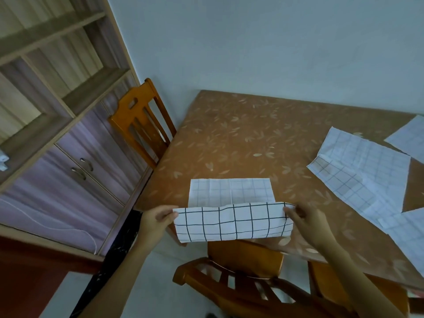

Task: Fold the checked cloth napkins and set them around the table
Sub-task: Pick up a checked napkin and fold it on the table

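Matt checked cloth napkin (231, 220), glossy leaf-print table (241, 134), varnished wooden chair (142, 120).

The far napkin (409, 141) and near chair (243, 255) run off the picture's edges.

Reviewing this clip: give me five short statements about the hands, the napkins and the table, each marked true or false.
1. The left hand and right hand pinch opposite ends of one napkin. True.
2. That napkin lies fully flat on the table. False: its near part is lifted and curled over, and only the far part lies flat.
3. Other checked napkins lie spread out on the right side of the table. True.
4. The table top is plain white. False: it is brown with a leaf pattern.
5. No chair stands at the table. False: a wooden chair stands at its left edge.
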Available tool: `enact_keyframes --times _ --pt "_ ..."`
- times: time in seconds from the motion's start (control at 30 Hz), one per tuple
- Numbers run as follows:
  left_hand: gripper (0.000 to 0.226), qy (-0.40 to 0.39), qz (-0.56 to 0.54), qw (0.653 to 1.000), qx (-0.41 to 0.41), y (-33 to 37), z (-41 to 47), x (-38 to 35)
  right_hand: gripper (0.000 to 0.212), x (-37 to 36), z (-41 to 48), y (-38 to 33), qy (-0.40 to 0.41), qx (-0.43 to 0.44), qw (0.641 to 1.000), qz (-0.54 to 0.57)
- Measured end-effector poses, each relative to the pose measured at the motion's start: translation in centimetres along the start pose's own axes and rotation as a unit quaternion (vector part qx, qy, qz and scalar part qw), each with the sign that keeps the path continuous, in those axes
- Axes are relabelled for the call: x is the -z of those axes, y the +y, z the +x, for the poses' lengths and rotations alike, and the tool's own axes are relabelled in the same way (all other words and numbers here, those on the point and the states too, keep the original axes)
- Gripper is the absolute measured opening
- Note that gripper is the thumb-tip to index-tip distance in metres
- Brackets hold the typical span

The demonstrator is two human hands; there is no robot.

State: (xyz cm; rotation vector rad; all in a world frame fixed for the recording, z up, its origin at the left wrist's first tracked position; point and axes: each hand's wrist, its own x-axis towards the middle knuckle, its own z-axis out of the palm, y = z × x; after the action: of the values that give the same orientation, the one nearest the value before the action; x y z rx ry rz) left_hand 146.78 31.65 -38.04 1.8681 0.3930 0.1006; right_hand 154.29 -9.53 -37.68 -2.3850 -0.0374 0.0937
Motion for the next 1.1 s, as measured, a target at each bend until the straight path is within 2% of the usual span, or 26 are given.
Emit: enact_keyframes --times 0.17,0.3,0.47,0.6,0.8,1.03,1.1 --pt "0.017 0.007 0.046 0.999 0.007 -1.1 4.9 -1.1 0.021 -1.8 4.5 -0.6 -0.004 -0.036 0.999 -0.001" --pt "0.010 0.027 0.112 0.993 0.034 -2.1 9.6 -3.3 0.030 -3.8 9.0 0.7 -0.007 -0.090 0.996 -0.004" --pt "0.002 0.018 0.223 0.973 0.062 -3.4 14.8 -6.2 0.034 -6.7 14.4 3.2 -0.029 -0.141 0.990 -0.011" --pt "0.004 0.009 0.290 0.954 0.080 -4.9 18.0 -8.3 0.030 -9.3 17.3 4.9 -0.045 -0.153 0.986 -0.035" --pt "0.012 0.017 0.320 0.940 0.118 -6.5 20.9 -10.1 0.025 -11.4 19.7 5.8 -0.024 -0.150 0.988 -0.040" --pt "0.012 0.026 0.296 0.946 0.131 -7.2 21.2 -10.3 0.011 -12.5 19.9 6.8 0.031 -0.136 0.990 -0.033" --pt "0.022 0.050 0.310 0.942 0.122 -6.5 20.7 -10.7 0.024 -12.8 19.6 6.5 0.050 -0.157 0.986 -0.035"
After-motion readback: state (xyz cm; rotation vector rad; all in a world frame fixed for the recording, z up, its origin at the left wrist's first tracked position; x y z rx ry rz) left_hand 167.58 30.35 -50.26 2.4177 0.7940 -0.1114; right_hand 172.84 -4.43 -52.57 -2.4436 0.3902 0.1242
